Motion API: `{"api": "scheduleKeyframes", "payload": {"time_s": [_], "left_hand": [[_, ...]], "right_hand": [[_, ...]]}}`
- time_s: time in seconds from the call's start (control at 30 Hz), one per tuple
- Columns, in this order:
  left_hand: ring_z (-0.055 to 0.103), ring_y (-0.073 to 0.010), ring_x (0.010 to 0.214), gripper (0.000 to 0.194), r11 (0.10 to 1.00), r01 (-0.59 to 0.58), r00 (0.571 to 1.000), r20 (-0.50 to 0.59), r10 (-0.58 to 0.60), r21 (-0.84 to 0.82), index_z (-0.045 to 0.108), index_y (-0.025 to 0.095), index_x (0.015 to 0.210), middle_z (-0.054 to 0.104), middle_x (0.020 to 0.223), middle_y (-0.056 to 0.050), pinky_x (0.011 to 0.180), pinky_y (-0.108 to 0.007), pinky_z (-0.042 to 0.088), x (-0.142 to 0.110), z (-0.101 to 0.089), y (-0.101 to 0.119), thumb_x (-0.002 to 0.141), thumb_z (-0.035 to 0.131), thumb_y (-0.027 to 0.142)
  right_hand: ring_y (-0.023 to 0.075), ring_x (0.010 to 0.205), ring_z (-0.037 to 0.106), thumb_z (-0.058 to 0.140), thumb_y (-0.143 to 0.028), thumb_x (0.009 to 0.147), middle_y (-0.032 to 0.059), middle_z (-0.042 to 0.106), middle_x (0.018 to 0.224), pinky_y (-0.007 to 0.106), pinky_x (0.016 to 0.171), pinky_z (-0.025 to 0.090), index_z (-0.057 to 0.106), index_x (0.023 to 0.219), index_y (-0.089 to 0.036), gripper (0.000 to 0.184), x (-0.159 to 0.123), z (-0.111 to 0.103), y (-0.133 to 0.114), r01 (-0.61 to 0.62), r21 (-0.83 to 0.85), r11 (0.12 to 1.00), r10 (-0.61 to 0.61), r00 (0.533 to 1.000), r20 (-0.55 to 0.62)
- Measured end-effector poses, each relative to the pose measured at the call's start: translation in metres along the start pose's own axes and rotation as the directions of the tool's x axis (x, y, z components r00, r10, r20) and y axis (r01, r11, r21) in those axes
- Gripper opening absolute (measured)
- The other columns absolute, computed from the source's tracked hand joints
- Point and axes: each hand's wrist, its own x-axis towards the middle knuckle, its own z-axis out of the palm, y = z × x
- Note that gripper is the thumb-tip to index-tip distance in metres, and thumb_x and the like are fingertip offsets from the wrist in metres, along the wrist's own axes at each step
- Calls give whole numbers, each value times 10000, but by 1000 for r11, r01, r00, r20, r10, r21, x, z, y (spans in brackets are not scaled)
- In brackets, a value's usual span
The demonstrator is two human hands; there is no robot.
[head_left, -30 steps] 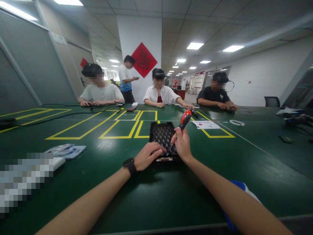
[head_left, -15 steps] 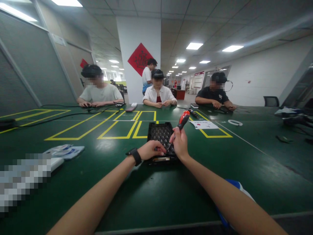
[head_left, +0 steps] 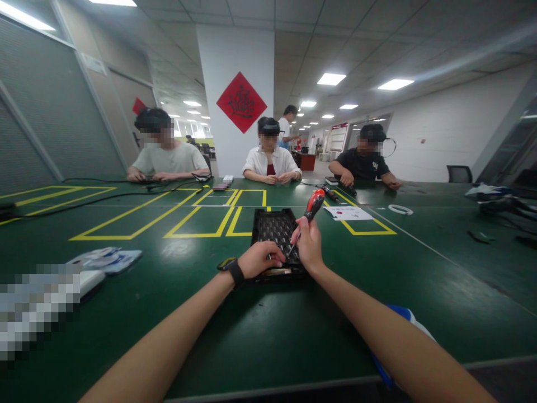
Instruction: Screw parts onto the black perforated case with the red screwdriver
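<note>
A black rectangular casing with a patterned inner face lies on the green table in front of me. My right hand is closed around a screwdriver with a red and black handle. The tool is tilted, its metal shaft slanting down left to the casing's near part. My left hand, with a dark watch on the wrist, rests at the near left edge of the casing. Its fingers are pinched beside the screwdriver's tip, and whatever lies between them is hidden. A pale strip shows in the casing's near side.
Yellow tape outlines mark the green table. Blue-and-white packages lie left, and a blue-white item sits beneath my right forearm. A paper sheet and white ring lie right. Several people sit across the table.
Both hands, the screwdriver and the casing hold nearly the same places. The view has shifted slightly. In the background, a standing person has moved to the right.
</note>
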Motion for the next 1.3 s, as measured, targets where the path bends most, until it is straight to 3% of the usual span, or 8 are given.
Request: {"api": "scheduleKeyframes", "payload": {"time_s": [1.3], "left_hand": [[569, -127, 740, 193, 996, 87, 996, -9, -87, -8, 656, 165, 863, 655, 835, -26, 696, -222, 426, 0, 6, -10, 738, 609, 305]], "right_hand": [[76, 352, 382, 335, -514, 846, -67, 468, 420, 191, 405, 305, 489, 870, -172, 376, 3, 1, 4, -49, 75, 996, 52, 998, -37]]}}
